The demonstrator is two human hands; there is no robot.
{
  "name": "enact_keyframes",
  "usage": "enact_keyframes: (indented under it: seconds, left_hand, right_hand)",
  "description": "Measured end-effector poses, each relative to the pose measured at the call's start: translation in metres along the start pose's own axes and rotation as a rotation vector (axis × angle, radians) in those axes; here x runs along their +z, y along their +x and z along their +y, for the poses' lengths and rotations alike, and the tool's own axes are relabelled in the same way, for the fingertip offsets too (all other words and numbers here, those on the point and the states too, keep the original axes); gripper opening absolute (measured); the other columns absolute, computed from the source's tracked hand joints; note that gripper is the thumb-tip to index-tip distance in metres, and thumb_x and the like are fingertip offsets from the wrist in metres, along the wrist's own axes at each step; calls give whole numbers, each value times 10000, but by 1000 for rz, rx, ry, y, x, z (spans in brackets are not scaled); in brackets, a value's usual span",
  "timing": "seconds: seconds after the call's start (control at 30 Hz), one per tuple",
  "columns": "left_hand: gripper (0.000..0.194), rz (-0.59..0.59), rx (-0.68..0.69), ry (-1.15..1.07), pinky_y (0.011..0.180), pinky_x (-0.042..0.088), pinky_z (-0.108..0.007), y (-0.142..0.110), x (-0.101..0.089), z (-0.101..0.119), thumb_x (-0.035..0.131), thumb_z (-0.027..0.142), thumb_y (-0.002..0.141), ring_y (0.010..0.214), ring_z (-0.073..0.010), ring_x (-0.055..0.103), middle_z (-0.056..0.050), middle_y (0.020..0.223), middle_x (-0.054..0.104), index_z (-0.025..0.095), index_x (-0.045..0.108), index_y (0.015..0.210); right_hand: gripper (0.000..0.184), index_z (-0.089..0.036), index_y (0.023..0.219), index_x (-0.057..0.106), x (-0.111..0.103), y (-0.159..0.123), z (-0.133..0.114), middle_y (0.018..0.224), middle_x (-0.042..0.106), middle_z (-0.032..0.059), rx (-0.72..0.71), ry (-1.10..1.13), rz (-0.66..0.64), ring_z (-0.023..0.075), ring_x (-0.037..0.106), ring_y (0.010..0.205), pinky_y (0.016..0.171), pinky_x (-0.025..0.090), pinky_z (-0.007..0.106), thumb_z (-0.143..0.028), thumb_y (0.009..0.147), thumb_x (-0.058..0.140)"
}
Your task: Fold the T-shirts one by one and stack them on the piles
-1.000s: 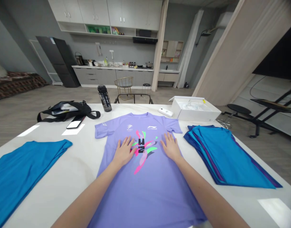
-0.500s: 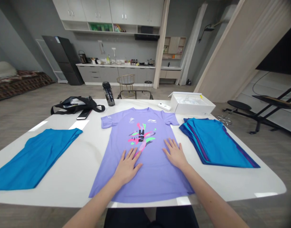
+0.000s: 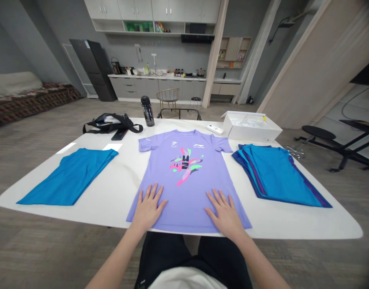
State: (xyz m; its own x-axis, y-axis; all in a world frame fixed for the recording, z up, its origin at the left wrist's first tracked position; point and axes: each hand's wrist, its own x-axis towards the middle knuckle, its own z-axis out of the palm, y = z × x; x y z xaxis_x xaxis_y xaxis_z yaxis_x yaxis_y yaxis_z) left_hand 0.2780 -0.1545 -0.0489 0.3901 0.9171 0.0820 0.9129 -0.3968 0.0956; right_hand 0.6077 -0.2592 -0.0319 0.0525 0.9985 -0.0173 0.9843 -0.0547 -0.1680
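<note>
A purple short-sleeved T-shirt (image 3: 184, 200) with a bright coloured print lies face up and spread flat, its collar pointing away from me. My left hand (image 3: 148, 206) rests palm down on its lower left part, fingers spread. On the lower right part lies my right hand (image 3: 225, 212), also flat with fingers apart. To the left is a folded blue garment (image 3: 70, 176). Several blue and purple garments form a folded stack (image 3: 280, 172) on the right.
The white table (image 3: 112, 200) has a black bag (image 3: 112, 122), a phone (image 3: 119, 134) and a dark bottle (image 3: 147, 111) at its back left. Behind the shirt are a small white device (image 3: 215, 129) and an open white box (image 3: 252, 127). A chair (image 3: 168, 96) stands beyond.
Both hands have slid down the shirt towards its hem, the left one also outward to the left edge. My view has tilted down, showing more of my lap.
</note>
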Motion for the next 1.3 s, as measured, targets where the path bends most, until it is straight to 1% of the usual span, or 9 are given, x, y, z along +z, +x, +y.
enact_keyframes:
  seconds: [0.23, 0.4, 0.53, 0.63, 0.73, 0.83, 0.97, 1.17, 1.3]
  left_hand:
    - [626, -5, 26, 25, 1215, 166, -596, -45, -7, -6, 291, 596, 1008, 1529, -299, 213, -20, 1661, 211, 337, 291, 1578]
    - [609, 14, 21, 23, 1210, 184, -603, -77, -10, -8, 333, 568, 1007, 1511, -304, 265, -44, 1632, 308, 311, 351, 1559]
    - [529, 90, 78, -61, 1220, 197, -589, -78, -21, 20, 374, 519, 1011, 1446, -303, 389, -94, 1548, 461, 245, 536, 1433]
    - [418, 81, 248, -238, 1173, 359, -463, -51, -35, 63, 382, 402, 1027, 1359, -238, 488, -75, 1503, 508, 256, 574, 1368]
    - [386, 14, 473, -382, 1092, 441, -392, 0, -51, 114, 457, 319, 1002, 1272, -219, 551, -66, 1424, 566, 273, 554, 1372]
    - [363, -105, 680, -382, 999, 480, -342, 60, -59, 166, 452, 255, 995, 1097, -210, 645, -61, 1212, 670, 258, 583, 1333]
    - [383, -188, 805, -292, 885, 492, -312, 122, -50, 226, 403, 248, 1012, 1021, -216, 683, -90, 1140, 695, 236, 574, 1354]
    - [322, -321, 924, -288, 747, 506, -336, 152, -30, 284, 493, 402, 988, 869, -247, 717, -98, 943, 751, 256, 658, 1223]
    - [402, -570, 935, -243, 693, 512, -351, 151, -22, 303, 522, 588, 931, 848, -268, 707, -89, 948, 748, 282, 676, 1142]
  right_hand:
    - [669, -384, 1565, 319, -3, -36, 11, 1647, 253, -7, -17, 4, -2, 319, 194, 1528, 1224, 88, 595, -675, 964, 366]
    - [621, -387, 1548, 361, 3, -66, 20, 1631, 298, -8, 29, 15, 38, 315, 207, 1525, 1219, 120, 609, -637, 979, 371]
    - [553, -313, 1440, 552, -7, -58, 29, 1536, 478, 47, 36, 98, 94, 298, 421, 1425, 1189, 288, 532, -586, 991, 379]
    - [460, -247, 1264, 689, -30, -14, 42, 1335, 655, 90, 4, 198, 182, 274, 592, 1245, 1108, 421, 425, -503, 987, 426]
    - [353, -212, 1160, 719, -56, 61, 59, 1173, 724, 81, -24, 321, 246, 239, 658, 1107, 1026, 478, 355, -413, 952, 516]
    - [307, -194, 1168, 708, -78, 146, 81, 1165, 731, 66, 107, 432, 257, 192, 679, 1027, 972, 492, 300, -324, 914, 594]
    - [380, -119, 1246, 663, -98, 244, 122, 1219, 705, 115, 324, 425, 266, 194, 659, 1094, 989, 466, 292, -282, 906, 610]
    - [497, -45, 1355, 567, -100, 328, 184, 1304, 641, 218, 526, 368, 275, 280, 611, 1217, 999, 461, 331, -280, 918, 595]
    - [477, -21, 1228, 640, -89, 361, 206, 1255, 652, 263, 588, 332, 228, 323, 618, 1203, 970, 485, 356, -377, 911, 634]
